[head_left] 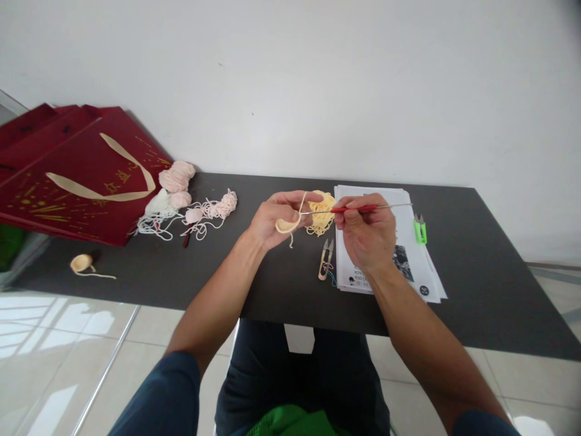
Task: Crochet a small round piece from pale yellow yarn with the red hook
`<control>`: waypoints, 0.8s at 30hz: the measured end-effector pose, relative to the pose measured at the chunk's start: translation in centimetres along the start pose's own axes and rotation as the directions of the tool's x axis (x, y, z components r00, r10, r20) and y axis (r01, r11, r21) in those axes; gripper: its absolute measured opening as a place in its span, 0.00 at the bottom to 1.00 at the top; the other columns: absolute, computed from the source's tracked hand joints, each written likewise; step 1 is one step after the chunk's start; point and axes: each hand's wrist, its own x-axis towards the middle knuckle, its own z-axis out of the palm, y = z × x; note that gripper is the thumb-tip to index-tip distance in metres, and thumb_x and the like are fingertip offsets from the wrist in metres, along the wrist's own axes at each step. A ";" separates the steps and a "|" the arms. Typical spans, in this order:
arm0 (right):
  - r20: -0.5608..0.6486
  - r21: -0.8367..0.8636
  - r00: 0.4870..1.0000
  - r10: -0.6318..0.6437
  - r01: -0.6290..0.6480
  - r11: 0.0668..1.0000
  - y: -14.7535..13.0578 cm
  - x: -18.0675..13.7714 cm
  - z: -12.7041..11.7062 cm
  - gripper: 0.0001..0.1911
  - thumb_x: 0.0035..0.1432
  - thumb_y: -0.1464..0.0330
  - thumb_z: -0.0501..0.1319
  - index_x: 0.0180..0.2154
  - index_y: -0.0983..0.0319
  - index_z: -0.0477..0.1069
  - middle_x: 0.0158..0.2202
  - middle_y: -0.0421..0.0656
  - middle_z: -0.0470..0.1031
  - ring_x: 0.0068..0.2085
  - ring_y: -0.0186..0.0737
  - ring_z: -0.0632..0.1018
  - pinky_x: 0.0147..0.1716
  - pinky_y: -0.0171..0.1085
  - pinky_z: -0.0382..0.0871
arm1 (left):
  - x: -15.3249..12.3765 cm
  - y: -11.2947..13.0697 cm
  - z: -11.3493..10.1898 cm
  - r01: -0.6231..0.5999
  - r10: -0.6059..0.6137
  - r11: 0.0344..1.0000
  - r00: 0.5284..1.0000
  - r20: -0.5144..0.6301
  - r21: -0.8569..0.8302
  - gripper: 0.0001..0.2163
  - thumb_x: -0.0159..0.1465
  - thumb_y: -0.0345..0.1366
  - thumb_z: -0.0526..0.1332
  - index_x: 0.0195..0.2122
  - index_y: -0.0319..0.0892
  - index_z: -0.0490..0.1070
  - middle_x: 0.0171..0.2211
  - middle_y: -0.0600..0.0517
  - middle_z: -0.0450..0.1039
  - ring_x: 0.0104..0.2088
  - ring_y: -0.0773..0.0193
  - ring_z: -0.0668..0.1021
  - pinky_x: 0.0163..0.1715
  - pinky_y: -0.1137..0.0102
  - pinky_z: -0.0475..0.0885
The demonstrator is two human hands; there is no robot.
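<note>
My left hand pinches a small cream crochet piece, with a strand of yarn running over its fingers. My right hand is closed on a crochet hook with a red handle; its metal tip points left into the piece. A loose pile of yellow yarn lies on the dark table just behind and between the two hands.
Thread snips lie near my right wrist. Printed sheets lie under my right hand, green snips at their right edge. Pink yarn pieces and red gift bags sit left. A small cream piece lies front left.
</note>
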 end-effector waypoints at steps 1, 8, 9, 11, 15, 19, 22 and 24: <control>0.004 0.002 1.000 -0.001 0.001 1.000 0.0 0.0 0.0 0.12 0.54 0.59 0.75 0.34 0.55 0.76 0.34 0.38 0.82 0.27 0.31 0.76 0.27 0.34 0.72 | 0.0 0.0 0.0 0.010 -0.010 1.000 1.000 0.005 -0.001 0.19 0.43 0.30 0.66 0.38 0.41 0.85 0.20 0.53 0.66 0.23 0.66 0.65 0.29 0.64 0.62; 0.017 0.058 1.000 0.017 -0.018 0.998 -0.2 0.0 0.1 0.10 0.55 0.61 0.75 0.34 0.56 0.77 0.34 0.39 0.83 0.28 0.30 0.76 0.26 0.31 0.72 | -0.1 0.1 -0.1 0.016 -0.016 1.000 1.000 -0.004 0.004 0.20 0.42 0.31 0.66 0.39 0.39 0.85 0.21 0.51 0.65 0.22 0.66 0.65 0.30 0.61 0.63; 0.019 0.060 1.000 0.024 -0.025 0.998 -0.2 0.0 0.1 0.11 0.55 0.61 0.75 0.34 0.56 0.77 0.34 0.39 0.83 0.28 0.30 0.76 0.26 0.31 0.72 | -0.1 0.1 -0.1 0.017 -0.017 1.000 1.000 -0.007 0.013 0.20 0.42 0.32 0.66 0.38 0.39 0.85 0.20 0.52 0.63 0.21 0.66 0.64 0.30 0.60 0.63; 0.015 0.059 0.999 0.050 -0.051 0.997 -0.2 0.1 0.0 0.12 0.54 0.60 0.76 0.34 0.56 0.76 0.34 0.38 0.83 0.27 0.29 0.76 0.26 0.31 0.72 | -0.1 0.1 -0.1 0.020 -0.020 0.999 1.000 -0.013 0.033 0.20 0.42 0.32 0.66 0.38 0.39 0.84 0.18 0.53 0.60 0.20 0.67 0.63 0.30 0.60 0.63; 0.019 0.078 0.994 0.111 -0.113 0.991 -0.4 0.2 0.0 0.14 0.51 0.60 0.77 0.32 0.56 0.75 0.33 0.37 0.83 0.26 0.28 0.76 0.24 0.30 0.73 | 0.0 0.0 -0.3 0.035 -0.035 0.999 0.999 0.038 -0.020 0.18 0.42 0.33 0.66 0.36 0.38 0.84 0.18 0.52 0.62 0.20 0.68 0.63 0.27 0.63 0.61; 0.030 0.189 0.968 0.248 -0.249 0.950 -0.5 0.3 0.0 0.14 0.50 0.62 0.78 0.32 0.57 0.76 0.33 0.36 0.82 0.26 0.25 0.76 0.24 0.24 0.74 | 0.0 -0.2 -0.6 0.006 -0.004 0.999 0.999 0.038 -0.048 0.13 0.44 0.32 0.70 0.32 0.39 0.85 0.18 0.53 0.66 0.20 0.69 0.66 0.27 0.66 0.63; 0.007 0.306 0.946 0.323 -0.310 0.900 -0.1 0.3 0.1 0.13 0.48 0.65 0.79 0.32 0.56 0.77 0.33 0.35 0.83 0.28 0.22 0.78 0.28 0.19 0.75 | -0.1 -0.3 -0.6 -0.100 0.101 0.994 0.994 -0.048 0.033 0.10 0.47 0.32 0.75 0.32 0.41 0.85 0.24 0.51 0.75 0.25 0.66 0.74 0.31 0.67 0.70; -0.023 0.349 0.936 0.352 -0.322 0.880 0.3 0.2 0.2 0.12 0.48 0.65 0.79 0.32 0.57 0.78 0.34 0.35 0.84 0.30 0.22 0.81 0.32 0.18 0.78 | 0.0 -0.6 -0.3 -0.159 0.171 0.981 0.980 -0.105 0.113 0.09 0.49 0.33 0.76 0.32 0.42 0.85 0.27 0.50 0.78 0.28 0.66 0.76 0.33 0.67 0.73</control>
